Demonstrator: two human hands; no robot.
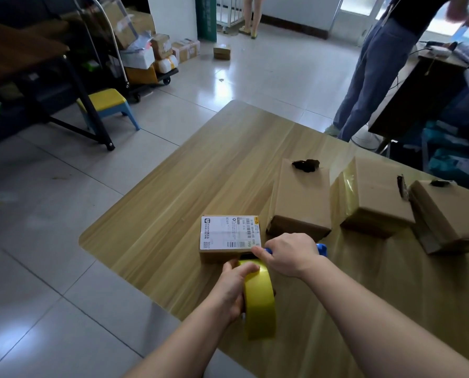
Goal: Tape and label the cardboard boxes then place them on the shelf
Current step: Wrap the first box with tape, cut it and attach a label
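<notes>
The left hand point(234, 285) grips the yellow tape roll point(260, 304) above the near edge of the tabletop point(200, 173), its fingers curled over the roll's rim. Just beyond sits the labelled box point(229, 236), label up, right against the dispenser's front (touching or not, I cannot tell). The right hand point(288, 255) has its fingers wrapped round the blue handle point(322, 248).

The step looks like starting a strip on the box's near side. Press the tape end down firmly, keep the roll square to the seam, and steer clear of the barcode.

Further right lie three plain boxes point(372, 197), the middle one part-covered in glossy tape. The tabletop is pale wood grain. Around it is a tiled floor point(64, 200), with a yellow-and-blue stool point(109, 105), a cart of parcels point(146, 58) and, at right, a standing person point(375, 77).
</notes>
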